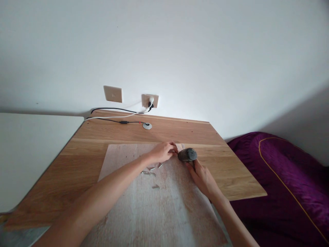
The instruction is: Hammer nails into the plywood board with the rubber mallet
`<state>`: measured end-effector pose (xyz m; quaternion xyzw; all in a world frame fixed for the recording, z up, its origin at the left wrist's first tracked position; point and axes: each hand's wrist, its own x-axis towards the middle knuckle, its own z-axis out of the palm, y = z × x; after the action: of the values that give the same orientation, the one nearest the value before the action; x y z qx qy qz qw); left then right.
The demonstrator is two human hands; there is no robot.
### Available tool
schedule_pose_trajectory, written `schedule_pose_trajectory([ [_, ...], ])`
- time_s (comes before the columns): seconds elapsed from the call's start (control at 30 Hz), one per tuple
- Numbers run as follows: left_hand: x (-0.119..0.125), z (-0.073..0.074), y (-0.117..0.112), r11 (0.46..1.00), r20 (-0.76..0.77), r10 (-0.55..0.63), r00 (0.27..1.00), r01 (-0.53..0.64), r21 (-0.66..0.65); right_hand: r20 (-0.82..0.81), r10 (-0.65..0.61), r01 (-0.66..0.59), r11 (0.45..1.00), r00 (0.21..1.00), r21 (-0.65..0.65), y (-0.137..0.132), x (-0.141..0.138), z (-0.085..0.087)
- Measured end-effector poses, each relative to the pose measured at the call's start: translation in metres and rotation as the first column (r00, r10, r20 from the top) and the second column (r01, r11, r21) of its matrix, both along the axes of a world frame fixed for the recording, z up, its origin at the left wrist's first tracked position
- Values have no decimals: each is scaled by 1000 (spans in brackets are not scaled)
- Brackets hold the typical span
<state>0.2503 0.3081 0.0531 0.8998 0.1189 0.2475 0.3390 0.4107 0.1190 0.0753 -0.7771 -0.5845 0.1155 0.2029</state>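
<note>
My right hand (203,175) is closed round the handle of a mallet with a dark, round head (187,155), held over the right part of a pale wood-grain board (167,206). Just left of the mallet head, my left hand (166,151) is pinched low at the board's far right part. What its fingertips hold, if anything, is too small to make out. Several small metal pins (146,173) lie loose on the board below my left wrist. A few dark dots, perhaps holes, show near the board's far edge.
The board rests on a wooden table (231,171) against a white wall. A wall socket (150,101) has plugs in it, with black and white cables (110,118) running across the table's back. A white panel (33,154) stands left; purple fabric (290,171) lies right.
</note>
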Motion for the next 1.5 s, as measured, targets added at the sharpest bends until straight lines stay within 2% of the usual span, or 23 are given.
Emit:
schedule_pose_trajectory([
  [0.17,-1,2,-2,1000,34,-6,999,7,-27,-21,14,-14,1000,1000,10,1,2,0],
  [0.47,1,-1,0,997,-7,71,997,-71,7,-34,13,-12,1000,999,22,6,3,9],
  [0.67,2,-1,1,998,-3,56,998,-56,-34,17,16,-17,999,1000,30,12,6,33],
  [0.83,2,-1,1,995,51,34,998,-29,-94,73,42,-47,996,996,79,11,-8,50],
  [1.03,1,-2,0,997,80,1,997,5,-78,64,126,-123,991,990,-46,10,-16,46],
  [1.3,4,-1,0,994,41,46,998,-42,-101,101,89,-90,996,991,3,16,-6,51],
  [1.5,2,-1,1,997,64,-14,998,19,-79,82,136,-131,990,987,-57,11,-9,48],
])
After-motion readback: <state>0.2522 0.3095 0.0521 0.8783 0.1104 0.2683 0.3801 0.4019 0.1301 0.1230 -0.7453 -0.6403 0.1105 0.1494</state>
